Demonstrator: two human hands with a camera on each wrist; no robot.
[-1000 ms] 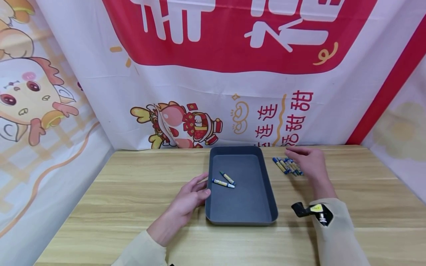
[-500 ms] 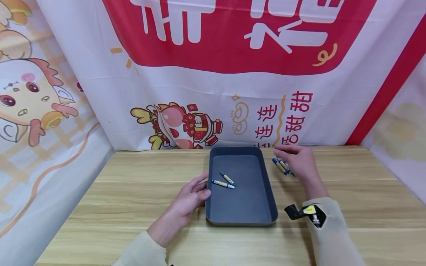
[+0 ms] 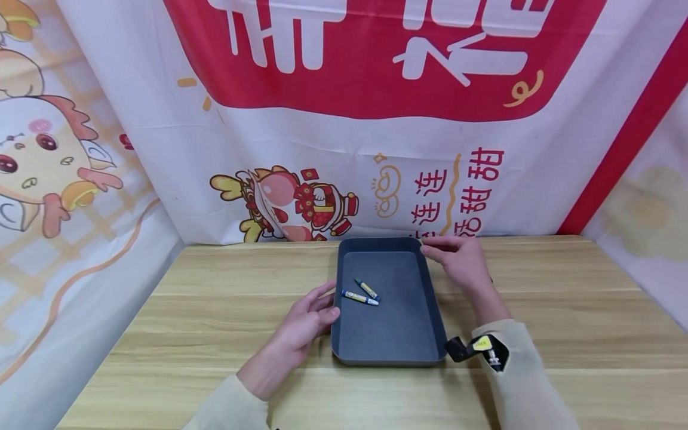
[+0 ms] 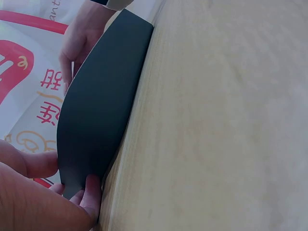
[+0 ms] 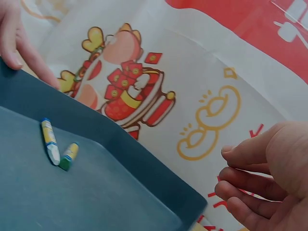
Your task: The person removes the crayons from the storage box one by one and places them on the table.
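Observation:
A dark grey rectangular tray (image 3: pixel 387 334) lies on the table. Inside it are a crayon (image 3: pixel 361 297) with a blue end and white tip, and a green crayon (image 3: pixel 368 289); both show in the right wrist view. My left hand (image 3: pixel 307 319) grips the tray's left wall, thumb at the rim and fingers against the outside, as the left wrist view shows. At the far right corner of the tray, my right hand (image 3: pixel 459 263) has loosely bent fingers; in the right wrist view nothing shows between them (image 5: pixel 250 185). Hand and forearm hide the crayon pile to the right.
The wooden table (image 3: pixel 231 310) carries the tray. A white and red printed cloth (image 3: pixel 365 137) hangs at the table's back edge, and another printed cloth (image 3: pixel 70 251) stands along the left side.
My right hand has moved left from over the crayon pile to the tray's far right corner, covering the pile from view. My left hand and the tray have stayed in place.

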